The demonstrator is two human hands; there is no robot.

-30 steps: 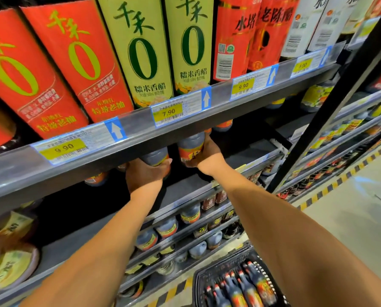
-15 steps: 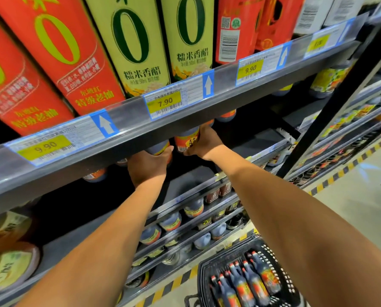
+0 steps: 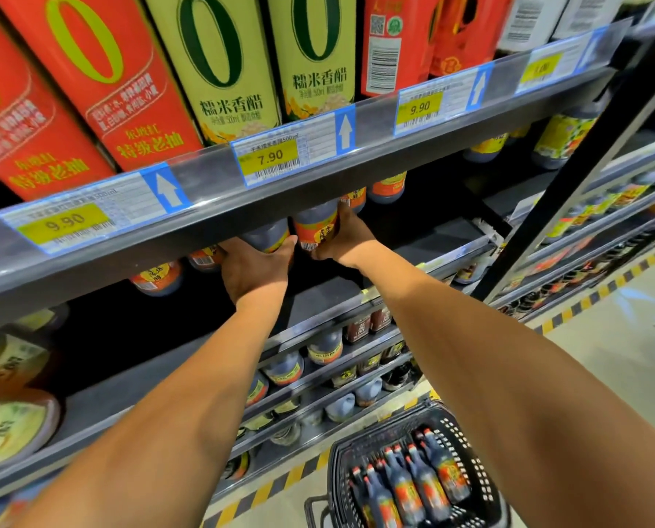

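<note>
One bottle (image 3: 268, 235) within left grip (image 3: 255, 274); second bottle (image 3: 315, 227), right grip (image 3: 343, 242).

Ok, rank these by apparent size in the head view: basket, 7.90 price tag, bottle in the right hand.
1. basket, though cut off below
2. price tag
3. bottle in the right hand, its top hidden by the shelf edge
</note>
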